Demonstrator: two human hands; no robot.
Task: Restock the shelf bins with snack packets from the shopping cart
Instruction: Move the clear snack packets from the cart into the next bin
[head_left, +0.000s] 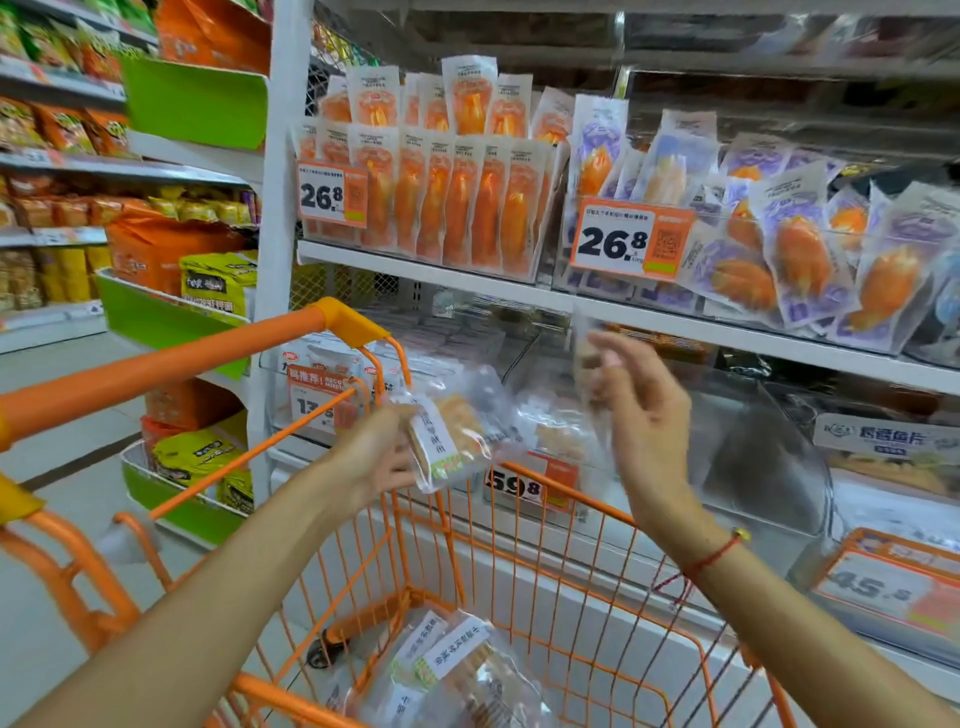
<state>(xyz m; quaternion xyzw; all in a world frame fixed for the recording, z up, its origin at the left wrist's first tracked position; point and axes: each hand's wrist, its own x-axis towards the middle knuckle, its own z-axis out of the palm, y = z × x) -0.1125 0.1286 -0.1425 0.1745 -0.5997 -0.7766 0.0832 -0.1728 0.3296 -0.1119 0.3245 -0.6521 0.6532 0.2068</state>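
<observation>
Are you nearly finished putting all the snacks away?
Not yet. The left hand holds a clear snack packet above the cart. The right hand is raised toward the lower shelf bins; blur hides whether it holds anything. More packets in the cart wait. Which bins are already restocked cannot be told.

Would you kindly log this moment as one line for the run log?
left hand: grips snack packet | right hand: raised, blurred, grip unclear | cart: packets remain | stage: mid-restock
</observation>
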